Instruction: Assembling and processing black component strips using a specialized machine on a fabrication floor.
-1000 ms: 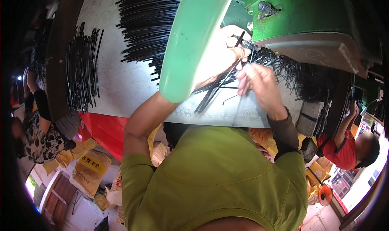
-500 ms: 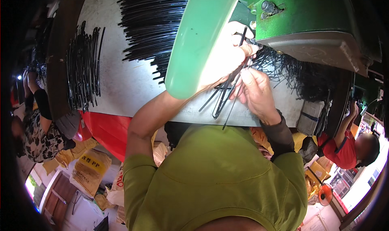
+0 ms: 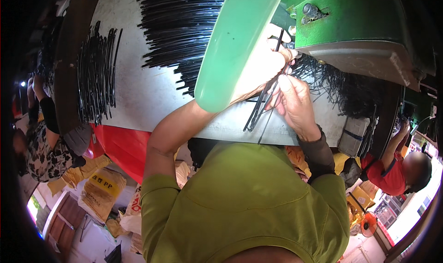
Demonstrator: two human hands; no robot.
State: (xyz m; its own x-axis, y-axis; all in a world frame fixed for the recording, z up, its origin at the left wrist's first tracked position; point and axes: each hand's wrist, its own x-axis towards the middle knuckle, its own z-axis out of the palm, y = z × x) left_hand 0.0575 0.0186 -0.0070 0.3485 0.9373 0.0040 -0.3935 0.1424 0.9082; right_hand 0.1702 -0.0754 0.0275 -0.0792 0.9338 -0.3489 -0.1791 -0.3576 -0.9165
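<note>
My left hand point(image 3: 264, 62) is closed around a few long, thin black strips point(image 3: 260, 104) beneath the green machine. Overexposure and the pale green bar hide part of this hand. Close beside it, my right hand point(image 3: 295, 97) pinches a thin black strip between thumb and fingers. The strips' lower ends hang slanting toward my body over the table edge. Both hands meet near the machine's small metal part point(image 3: 289, 45), whose working point is mostly covered by my fingers.
A pale green bar point(image 3: 235, 50) crosses above the metal table point(image 3: 134, 97). The green machine point(image 3: 350, 18) overhangs on the right, beside a tangled heap of black strips point(image 3: 360, 90). Stacked strips point(image 3: 180, 25) lie beyond, another bundle point(image 3: 96, 74) at left. People work on both sides.
The view has shifted slightly. The strips in my left hand hang closer together, and one that splayed out to the left no longer shows there. Both hands stay near the machine.
</note>
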